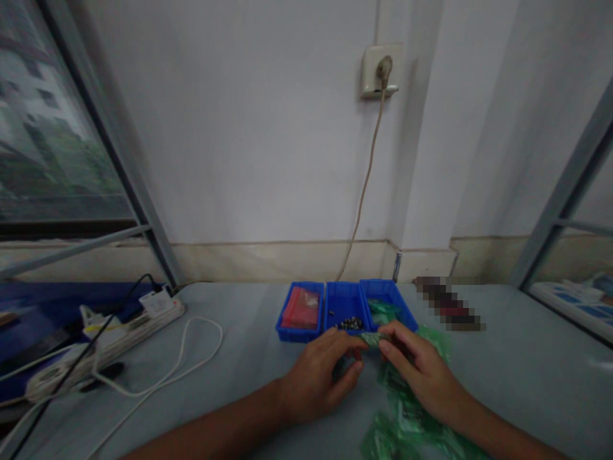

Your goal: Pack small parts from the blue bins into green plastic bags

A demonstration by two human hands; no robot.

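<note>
A small green plastic packet [371,340] is held up between my two hands, just in front of the blue bins. My right hand [421,367] pinches its right end between thumb and fingers. At the packet's left end, the fingers of my left hand [325,370] are curled against it, with the thumb lower and apart. Loose green plastic bags [407,409] lie below and beside my right hand. Behind the hands, small metal parts [352,323] sit in the middle blue bin [342,297]. What the packet contains is too small to make out.
The left blue bin [282,326] contains red plastic bags [301,310]; the right blue bin [402,306] contains green plastic. A white power strip [156,319] and a looped white cable [179,367] lie at left. A blurred-out object [450,305] lies at the right back.
</note>
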